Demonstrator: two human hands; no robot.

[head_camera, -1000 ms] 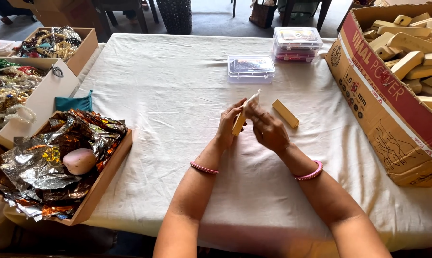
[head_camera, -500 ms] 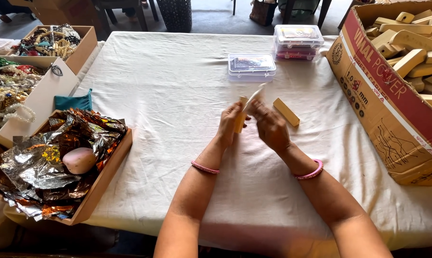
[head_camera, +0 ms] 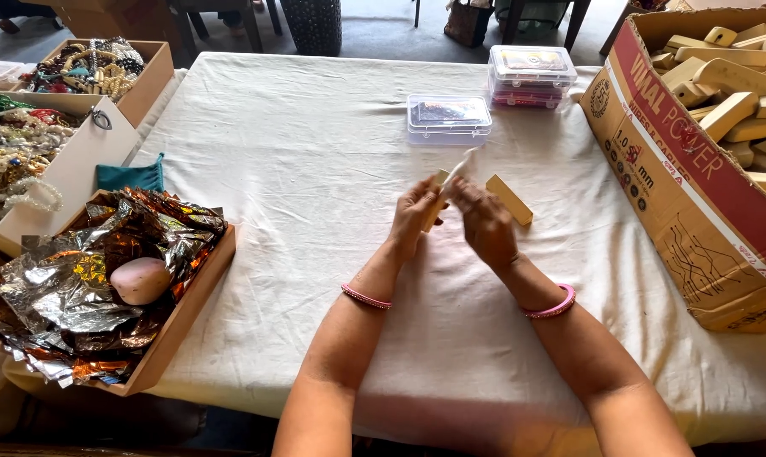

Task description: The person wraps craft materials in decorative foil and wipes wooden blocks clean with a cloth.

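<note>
My left hand (head_camera: 415,216) grips a small tan wooden block (head_camera: 436,196) over the middle of the white-clothed table (head_camera: 298,169). My right hand (head_camera: 484,222) meets it from the right and pinches a thin white strip (head_camera: 461,167) that sticks up from the block. Both wrists wear pink bangles. A second tan wooden block (head_camera: 509,200) lies flat on the cloth just right of my right hand, apart from it.
A large cardboard box (head_camera: 688,195) full of tan wooden blocks stands at the right. Clear plastic cases (head_camera: 448,118) (head_camera: 531,74) sit at the back. A tray of crumpled foil with a pink lump (head_camera: 139,279) and boxes of beads (head_camera: 95,69) line the left edge.
Both hands stay in the same spot over the table, working the white strip on the block; only small finger shifts show.
</note>
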